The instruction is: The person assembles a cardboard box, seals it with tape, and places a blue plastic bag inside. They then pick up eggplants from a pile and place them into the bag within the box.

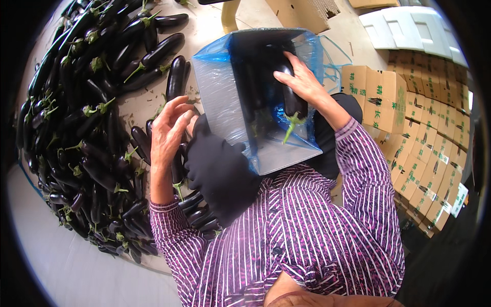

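Note:
A box lined with thin blue plastic film (218,96) stands tilted between my knees, its mouth facing me. Inside it lie dark eggplants, partly lost in shadow. My right hand (301,78) reaches into the box and grips an eggplant (295,101) whose green stem points towards me. My left hand (170,128) is over the left side, by my knee, its fingers loosely bent and apart with nothing visible in them. Just beyond its fingertips lies an eggplant (176,78) on the floor.
A large heap of eggplants (96,165) fills the left side. Stacked printed cardboard cartons (418,161) stand at the right, with white foam boxes (414,32) behind them. A cardboard piece (299,13) and a yellowish curved leg (229,17) are at the top.

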Tool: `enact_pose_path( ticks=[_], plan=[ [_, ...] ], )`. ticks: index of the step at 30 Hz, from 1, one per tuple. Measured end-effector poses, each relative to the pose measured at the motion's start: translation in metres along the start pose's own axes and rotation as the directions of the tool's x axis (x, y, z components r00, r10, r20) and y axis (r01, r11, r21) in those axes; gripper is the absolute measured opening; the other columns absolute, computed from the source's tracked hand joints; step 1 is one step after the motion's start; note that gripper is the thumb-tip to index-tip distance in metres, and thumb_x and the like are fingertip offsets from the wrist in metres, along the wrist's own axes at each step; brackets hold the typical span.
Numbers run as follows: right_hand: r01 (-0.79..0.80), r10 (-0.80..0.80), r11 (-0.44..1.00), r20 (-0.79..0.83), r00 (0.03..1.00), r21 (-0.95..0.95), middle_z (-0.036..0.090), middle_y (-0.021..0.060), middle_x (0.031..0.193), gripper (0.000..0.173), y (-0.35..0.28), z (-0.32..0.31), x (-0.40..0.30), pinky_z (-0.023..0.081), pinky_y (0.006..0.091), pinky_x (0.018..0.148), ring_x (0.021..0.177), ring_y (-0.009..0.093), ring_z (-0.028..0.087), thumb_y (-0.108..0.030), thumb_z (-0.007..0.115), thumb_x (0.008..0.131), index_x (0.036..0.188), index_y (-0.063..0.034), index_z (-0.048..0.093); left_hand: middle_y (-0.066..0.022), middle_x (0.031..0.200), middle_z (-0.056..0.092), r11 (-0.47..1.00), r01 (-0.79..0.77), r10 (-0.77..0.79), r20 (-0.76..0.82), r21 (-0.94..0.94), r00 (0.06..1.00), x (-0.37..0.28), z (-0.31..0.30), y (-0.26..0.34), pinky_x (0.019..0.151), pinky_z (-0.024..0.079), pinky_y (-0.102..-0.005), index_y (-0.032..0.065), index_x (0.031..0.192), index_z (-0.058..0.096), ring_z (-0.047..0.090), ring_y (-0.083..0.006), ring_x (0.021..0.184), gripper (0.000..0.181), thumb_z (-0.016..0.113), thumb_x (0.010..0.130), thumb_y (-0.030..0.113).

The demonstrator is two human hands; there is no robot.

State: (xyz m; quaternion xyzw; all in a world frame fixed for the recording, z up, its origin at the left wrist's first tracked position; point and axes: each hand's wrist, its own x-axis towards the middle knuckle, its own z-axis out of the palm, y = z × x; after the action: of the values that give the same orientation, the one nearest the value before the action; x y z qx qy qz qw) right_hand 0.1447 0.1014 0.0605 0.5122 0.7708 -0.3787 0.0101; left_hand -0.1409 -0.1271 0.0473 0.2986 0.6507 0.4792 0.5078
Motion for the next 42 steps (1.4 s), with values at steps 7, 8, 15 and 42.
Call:
enact_pose_path(
  ticks=[7,8,15,42],
  plan=[
    [0.082,-0.161,0.913,-0.169,0.972,-0.4,0.042,0.0333,0.133,0.072,0.022,0.088,0.012,0.048,0.0582,0.091,0.102,0.053,0.056,-0.022,0.067,0.088,0.149,-0.0024,0.034,-0.0096,0.108,0.07,0.987,0.151,-0.158,-0.163,-0.058,0.974,-0.012,-0.015,-0.091,0.084,0.052,-0.0272,-0.002,0.131,0.059,0.066,-0.0147,0.095,0.044,0.067,0.096,0.023],
    [0.077,-0.163,0.909,-0.178,0.971,-0.411,0.039,0.0359,0.136,0.072,0.026,0.09,0.006,0.045,0.0572,0.094,0.104,0.054,0.052,-0.018,0.066,0.09,0.151,-0.0033,0.031,-0.0094,0.108,0.07,0.982,0.155,-0.172,-0.17,-0.105,0.97,-0.016,-0.015,-0.107,0.083,0.052,-0.027,-0.0022,0.131,0.058,0.067,-0.0145,0.094,0.043,0.066,0.096,0.023],
    [0.24,-0.408,0.592,-0.029,0.913,-0.77,0.036,0.0278,0.15,0.069,0.037,0.081,-0.008,0.041,0.0513,0.099,0.13,0.045,0.041,-0.016,0.068,0.082,0.146,-0.0046,0.043,-0.0103,0.106,0.07,0.924,0.304,-0.359,-0.253,-0.23,0.899,-0.053,-0.007,-0.18,0.08,0.055,-0.0283,-0.0032,0.129,0.059,0.068,-0.0166,0.091,0.04,0.063,0.096,0.019],
    [0.199,-0.202,0.878,0.041,0.979,-0.436,0.032,0.0255,0.156,0.061,0.029,0.092,0.004,0.03,0.0502,0.116,0.141,0.044,0.033,-0.019,0.064,0.089,0.145,-0.0061,0.046,-0.0272,0.121,0.058,0.683,0.617,0.012,-0.851,0.391,0.525,-0.109,-0.077,-0.313,0.097,0.046,-0.0492,-0.0012,0.131,0.053,0.054,-0.0437,0.115,0.074,0.084,0.075,0.036]
  ],
)
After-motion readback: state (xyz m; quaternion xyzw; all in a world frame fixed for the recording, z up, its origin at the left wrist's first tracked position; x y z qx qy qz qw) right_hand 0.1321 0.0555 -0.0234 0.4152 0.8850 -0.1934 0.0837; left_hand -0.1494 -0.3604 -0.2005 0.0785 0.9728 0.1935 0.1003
